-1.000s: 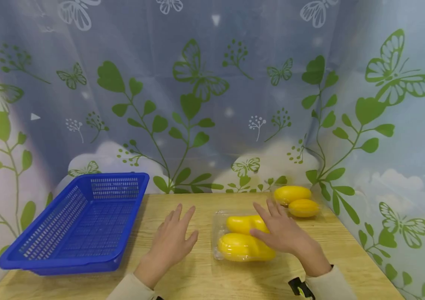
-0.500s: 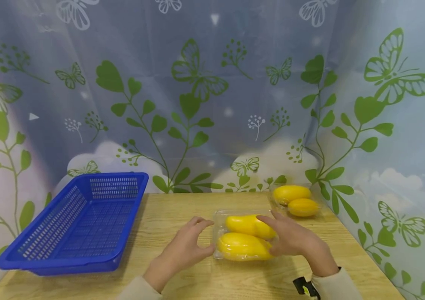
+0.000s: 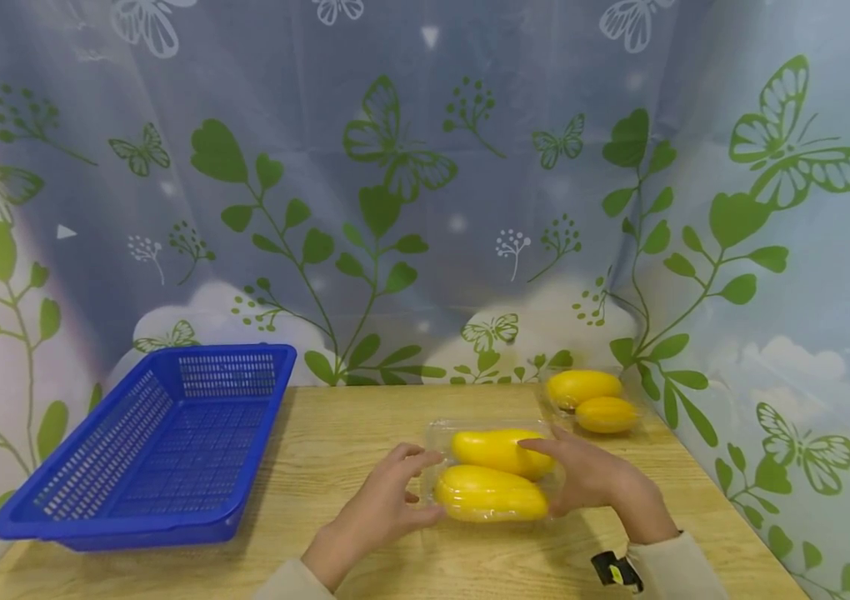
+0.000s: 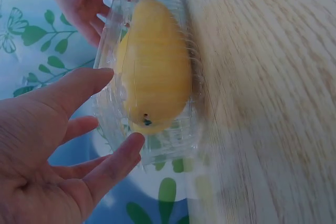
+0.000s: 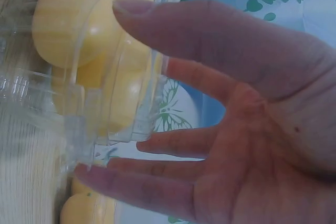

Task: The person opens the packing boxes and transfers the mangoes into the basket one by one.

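Note:
A clear plastic clamshell box (image 3: pixel 442 437) holding two yellow mangoes lies on the wooden table, between both hands. One mango (image 3: pixel 500 450) is behind the other mango (image 3: pixel 491 493). My left hand (image 3: pixel 383 510) is at the box's left end, thumb and fingers spread, fingertips right at the plastic edge. At the opposite end, my right hand (image 3: pixel 597 477) has its thumb (image 5: pixel 173 24) overlapping the lid side in the right wrist view. Its fingers (image 5: pixel 152 190) extend almost straight along the box's end. The left wrist view shows the box (image 4: pixel 181 140) side-on, flat on the table.
A blue plastic basket (image 3: pixel 245 487) with slotted walls stands on the left of the table (image 3: pixel 365 575). At the back right are two more yellow mangoes (image 3: pixel 584 389) in clear packaging. A patterned curtain (image 3: pixel 425 250) hangs behind and on both sides.
My left hand has moved right to the box's left end, its fingers bending from a spread pose. My right hand has shifted from above the mangoes to the box's right end.

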`<state>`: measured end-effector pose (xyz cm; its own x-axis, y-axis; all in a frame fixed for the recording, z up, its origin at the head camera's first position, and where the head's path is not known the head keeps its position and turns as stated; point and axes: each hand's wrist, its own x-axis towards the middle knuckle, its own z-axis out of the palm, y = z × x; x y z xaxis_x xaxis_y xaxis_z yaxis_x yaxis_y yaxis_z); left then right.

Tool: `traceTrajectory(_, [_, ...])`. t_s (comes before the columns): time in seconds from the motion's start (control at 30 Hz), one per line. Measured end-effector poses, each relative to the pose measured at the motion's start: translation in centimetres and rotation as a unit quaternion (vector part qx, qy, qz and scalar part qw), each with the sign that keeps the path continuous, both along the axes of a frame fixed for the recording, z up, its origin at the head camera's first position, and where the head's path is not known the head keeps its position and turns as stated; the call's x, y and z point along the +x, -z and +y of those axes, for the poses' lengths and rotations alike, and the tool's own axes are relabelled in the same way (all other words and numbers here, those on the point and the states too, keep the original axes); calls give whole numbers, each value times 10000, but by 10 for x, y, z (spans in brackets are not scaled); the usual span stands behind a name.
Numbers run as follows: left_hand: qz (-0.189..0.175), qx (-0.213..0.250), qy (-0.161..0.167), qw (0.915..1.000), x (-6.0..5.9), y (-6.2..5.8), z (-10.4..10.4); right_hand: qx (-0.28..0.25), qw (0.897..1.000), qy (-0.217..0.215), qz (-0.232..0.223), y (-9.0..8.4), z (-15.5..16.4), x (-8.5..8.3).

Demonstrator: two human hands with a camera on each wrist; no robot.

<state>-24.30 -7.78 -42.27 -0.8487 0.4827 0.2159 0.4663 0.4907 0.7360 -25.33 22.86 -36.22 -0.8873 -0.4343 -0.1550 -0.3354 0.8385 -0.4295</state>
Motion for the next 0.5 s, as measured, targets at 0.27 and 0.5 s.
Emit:
traceTrajectory(0.27, [23,-41,64,10000,-1,0,-3,-41,10000,50,6,4,-5,0])
traceTrajectory(0.5, [190,-260,-2,9995,-2,-1,-10,-194,9996,-192,123,8,-16,1])
